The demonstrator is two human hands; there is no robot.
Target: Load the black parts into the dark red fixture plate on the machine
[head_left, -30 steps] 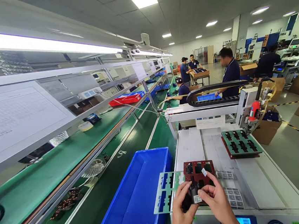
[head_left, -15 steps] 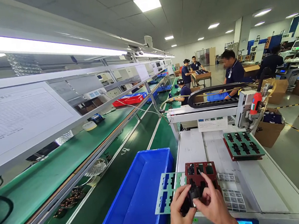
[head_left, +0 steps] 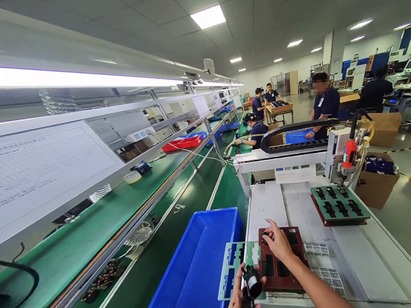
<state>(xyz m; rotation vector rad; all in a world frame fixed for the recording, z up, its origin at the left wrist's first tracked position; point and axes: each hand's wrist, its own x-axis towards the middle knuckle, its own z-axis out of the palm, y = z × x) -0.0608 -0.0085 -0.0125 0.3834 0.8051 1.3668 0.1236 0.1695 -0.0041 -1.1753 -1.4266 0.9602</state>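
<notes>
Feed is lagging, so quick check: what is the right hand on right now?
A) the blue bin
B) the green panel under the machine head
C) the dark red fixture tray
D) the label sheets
C: the right hand reaches onto the dark red fixture tray, fingertips at its far edge.

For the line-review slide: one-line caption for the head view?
Left hand holds a small black part; right hand reaches onto the dark red fixture beside a blue bin.

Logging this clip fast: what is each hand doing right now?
Left hand: closed around a small black part.
Right hand: holds nothing, fingers reaching onto the dark red fixture, at a black piece in its far corner.
</notes>
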